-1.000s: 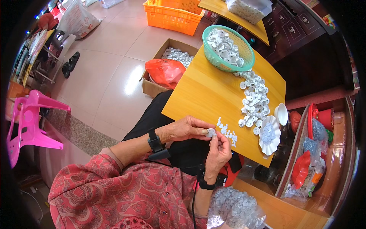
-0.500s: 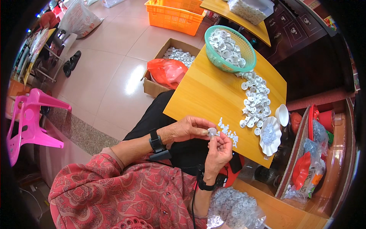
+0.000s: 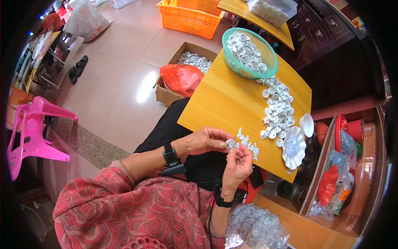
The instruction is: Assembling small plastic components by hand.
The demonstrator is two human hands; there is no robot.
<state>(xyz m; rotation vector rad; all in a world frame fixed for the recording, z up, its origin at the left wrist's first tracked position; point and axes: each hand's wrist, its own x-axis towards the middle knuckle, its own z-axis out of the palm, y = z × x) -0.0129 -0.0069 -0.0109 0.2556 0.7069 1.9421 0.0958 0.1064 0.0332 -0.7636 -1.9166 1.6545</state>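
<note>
Between thumb and fingers my left hand (image 3: 208,140) pinches a small round white plastic part (image 3: 230,142) over the table's near edge. My right hand (image 3: 237,165) has its fingertips pressed together at the part's lower side; whatever tiny piece they hold is too small to make out. Just beyond the fingers lies a loose group of small white plastic pieces (image 3: 249,145) on the yellow wooden table (image 3: 222,97). Farther right, a long heap of round white parts (image 3: 277,110) stretches back to a green basket (image 3: 271,62) full of similar parts.
A white scalloped dish (image 3: 289,161) of tiny clear pieces and a white bowl (image 3: 306,125) stand at the table's right edge. Left of the table is a cardboard box (image 3: 166,96) with a red plastic bag (image 3: 182,78). A bag of clear parts (image 3: 257,226) lies by my right forearm.
The round white part has tilted slightly between my fingertips. Both hands stay in almost the same place, and the things on the table have not moved.
</note>
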